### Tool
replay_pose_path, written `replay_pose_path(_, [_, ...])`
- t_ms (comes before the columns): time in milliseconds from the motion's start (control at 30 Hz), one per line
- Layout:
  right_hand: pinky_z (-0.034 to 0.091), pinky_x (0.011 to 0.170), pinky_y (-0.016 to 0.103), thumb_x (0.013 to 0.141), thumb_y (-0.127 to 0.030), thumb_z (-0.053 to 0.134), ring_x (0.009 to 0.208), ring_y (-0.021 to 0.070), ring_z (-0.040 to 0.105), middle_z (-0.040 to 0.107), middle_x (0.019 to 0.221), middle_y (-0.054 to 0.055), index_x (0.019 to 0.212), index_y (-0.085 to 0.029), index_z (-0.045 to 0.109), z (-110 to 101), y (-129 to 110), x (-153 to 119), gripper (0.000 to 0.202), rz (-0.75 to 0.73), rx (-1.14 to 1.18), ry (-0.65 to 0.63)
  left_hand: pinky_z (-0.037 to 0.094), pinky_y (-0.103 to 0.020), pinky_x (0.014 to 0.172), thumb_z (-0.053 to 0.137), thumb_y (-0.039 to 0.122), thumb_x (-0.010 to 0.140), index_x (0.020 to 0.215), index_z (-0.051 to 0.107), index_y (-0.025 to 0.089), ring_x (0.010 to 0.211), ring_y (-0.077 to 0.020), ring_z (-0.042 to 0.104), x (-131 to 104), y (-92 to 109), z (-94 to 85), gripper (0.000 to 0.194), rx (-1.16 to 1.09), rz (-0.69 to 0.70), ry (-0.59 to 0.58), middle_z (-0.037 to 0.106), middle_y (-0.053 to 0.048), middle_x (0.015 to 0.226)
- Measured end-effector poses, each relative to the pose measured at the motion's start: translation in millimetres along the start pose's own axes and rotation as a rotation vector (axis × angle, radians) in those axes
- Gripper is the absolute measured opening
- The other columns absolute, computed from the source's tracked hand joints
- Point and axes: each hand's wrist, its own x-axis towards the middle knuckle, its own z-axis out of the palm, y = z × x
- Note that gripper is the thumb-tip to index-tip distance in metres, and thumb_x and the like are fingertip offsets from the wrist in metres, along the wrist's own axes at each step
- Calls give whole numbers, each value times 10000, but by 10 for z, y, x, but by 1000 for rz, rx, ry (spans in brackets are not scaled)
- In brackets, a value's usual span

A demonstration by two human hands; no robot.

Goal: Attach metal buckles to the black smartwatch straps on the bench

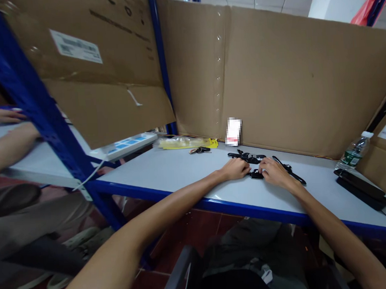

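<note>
On the desk [181, 171], the left hand [236, 169] and right hand [275, 172] meet, fingers pinched together on a small black part [256, 174]. Just beyond lie more black parts [248, 157], then a yellow packet [186, 142] by the cardboard wall [290, 77].

Both forearms are bare, with no sleeves, watch or bands showing anywhere along them. The left hand [235, 169] and right hand [275, 173] wear no gloves or rings. At the bottom centre of the frame the person's lap shows dark grey trousers [251, 241].
</note>
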Motion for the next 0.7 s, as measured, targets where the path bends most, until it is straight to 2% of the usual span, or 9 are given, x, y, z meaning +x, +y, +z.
replay_pose_path(133, [443,942,351,862,15,530,1098,234,584,684,1152,96,1051,-207,778,-10,-35,7,383,-57,20,-28,327,-325,617,515,289,978,734,729,172,676,-227,647,2,-8,10,345,-30,-12,8,735,-120,752])
replay_pose_path(267, [440,908,345,885,1,508,1055,235,576,680,1099,108,956,-187,786,-6,-26,6,343,-58,-20,-22,327,-327,615,512,313,987,735,734,171,675,-232,647,-4,-5,9,365,-28,-28,4,731,-127,745])
replay_pose_path(400, [432,915,346,864,17,507,1067,232,557,663,1141,104,1066,-215,793,28,31,4,421,-76,-27,3,353,-322,640,499,329,994,774,761,172,696,-232,656,-7,-10,14,376,-15,-35,-4,743,-132,774])
replay_pose_path(467, [431,915,343,865,22,499,1069,228,559,657,1146,94,1008,-228,802,37,45,8,417,-103,-8,-11,358,-321,646,485,338,1001,803,775,171,711,-235,662,-6,-17,20,389,-2,-40,-7,752,-138,798])
replay_pose_path(567, [434,903,356,888,-9,510,1063,246,559,657,1132,119,925,-193,799,23,27,13,345,-61,-46,-6,351,-323,639,463,351,1013,809,778,168,719,-235,669,-1,-29,32,417,14,-33,-15,761,-147,821])
replay_pose_path(700, [433,919,351,895,5,499,1079,236,560,661,1172,113,1052,-208,797,-9,-28,12,399,-87,-24,-25,338,-326,626,469,344,1008,811,775,173,703,-232,664,-1,-41,42,401,-3,-29,-16,759,-140,807])
